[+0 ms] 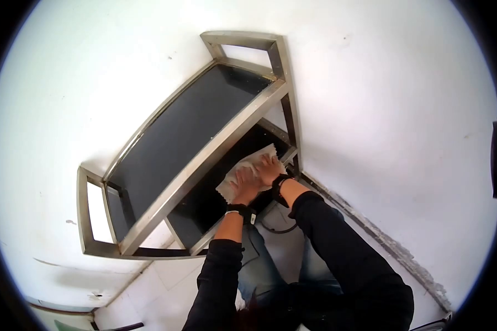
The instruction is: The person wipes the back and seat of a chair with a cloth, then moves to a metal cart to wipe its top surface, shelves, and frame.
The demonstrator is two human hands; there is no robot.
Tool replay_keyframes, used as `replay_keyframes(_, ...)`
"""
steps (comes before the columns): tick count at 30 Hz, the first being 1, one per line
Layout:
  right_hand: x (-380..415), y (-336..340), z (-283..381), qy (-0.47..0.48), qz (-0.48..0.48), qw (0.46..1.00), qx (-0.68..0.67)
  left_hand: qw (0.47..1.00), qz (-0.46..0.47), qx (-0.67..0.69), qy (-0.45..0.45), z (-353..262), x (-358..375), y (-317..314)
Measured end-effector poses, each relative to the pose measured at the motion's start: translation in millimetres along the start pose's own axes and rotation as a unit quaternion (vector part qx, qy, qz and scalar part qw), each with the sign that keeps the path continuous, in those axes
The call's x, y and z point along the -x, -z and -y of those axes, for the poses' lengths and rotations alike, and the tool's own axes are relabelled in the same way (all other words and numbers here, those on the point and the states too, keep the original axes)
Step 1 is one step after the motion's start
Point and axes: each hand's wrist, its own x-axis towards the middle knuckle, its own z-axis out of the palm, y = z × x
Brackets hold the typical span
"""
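A pale, wrinkled cloth with scalloped edges (225, 191) lies on the dark lower shelf (196, 212) of a metal-framed rack. My left hand (246, 185) rests on the cloth, its fingers spread and pointing away from me. Close beside it, to the right, my right hand (269, 169) presses on the same cloth with its fingers stretched out. Both palms face down, and neither hand grips the cloth. Dark bands circle both wrists.
Above the lower shelf is the rack's dark glass top shelf (188, 121), edged by a metal front rail (204, 165). White walls (381, 99) meet behind and right of the rack. A thin dark cable (279, 230) hangs below the hands. Pale floor (165, 281) shows at lower left.
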Motion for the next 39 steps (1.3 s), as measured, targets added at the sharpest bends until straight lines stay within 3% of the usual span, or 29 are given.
replay_keyframes(2, 10.7, -21.2, -40.8, 0.009, -0.040, 0.999, 0.023, 1.000, 0.000, 0.023, -0.020, -31.4, 1.1, -11.2)
replay_keyframes(4, 9.1, -36.6, -67.6, 0.026, -0.090, 0.995, 0.041, 0.996, -0.059, -0.019, -0.070, -56.1, -4.3, -31.9)
replay_keyframes(9, 0.9, -61.1, -75.0, 0.012, -0.141, 0.987, 0.081, 0.993, -0.073, 0.012, -0.088, -56.8, -8.0, -37.4)
replay_keyframes(10, -8.0, -73.6, -73.0, -0.017, -0.185, 0.960, 0.211, 0.990, -0.080, 0.026, -0.115, -52.2, -7.5, -36.1)
replay_keyframes(13, -12.2, -80.4, -72.5, -0.025, -0.188, 0.962, 0.195, 0.993, -0.032, -0.069, -0.085, -56.7, -7.5, -30.8)
replay_keyframes(15, -11.3, -74.3, -74.4, -0.010, -0.176, 0.963, 0.205, 0.995, -0.033, -0.059, -0.071, -60.3, -1.3, -28.6)
replay_keyframes(17, -8.6, -71.6, -76.6, 0.018, -0.208, 0.941, 0.265, 0.988, -0.086, -0.111, -0.066, -63.2, 5.9, -27.9)
replay_keyframes(21, 0.1, -67.2, -79.4, 0.120, -0.324, 0.922, 0.176, 0.988, -0.091, -0.122, -0.027, -58.5, 31.1, -20.3)
replay_keyframes(23, 4.6, -68.6, -63.5, 0.160, -0.310, 0.928, 0.128, 0.954, -0.237, -0.172, -0.068, -18.3, 27.7, -56.0)
replay_keyframes(25, 11.4, -66.2, -30.9, 0.209, -0.271, 0.938, 0.051, 0.956, -0.230, -0.163, -0.078, 10.6, 50.0, -58.0)
replay_keyframes(27, 10.4, -80.2, 4.6, 0.250, -0.279, 0.927, 0.001, 0.963, -0.200, -0.179, 0.007, 33.8, 81.5, -55.6)
replay_keyframes(29, 13.5, -90.8, 38.5, 0.277, -0.236, 0.931, 0.005, 0.966, -0.186, -0.179, 0.031, 53.5, 113.3, -49.0)
replay_keyframes(33, 22.5, -99.4, 72.5, 0.268, -0.207, 0.940, -0.041, 0.975, -0.192, -0.107, 0.032, 76.3, 144.8, -43.5)
replay_keyframes(39, 17.8, -89.5, 36.6, 0.212, -0.246, 0.942, -0.088, 0.985, -0.121, -0.123, -0.022, 59.7, 102.9, -34.4)
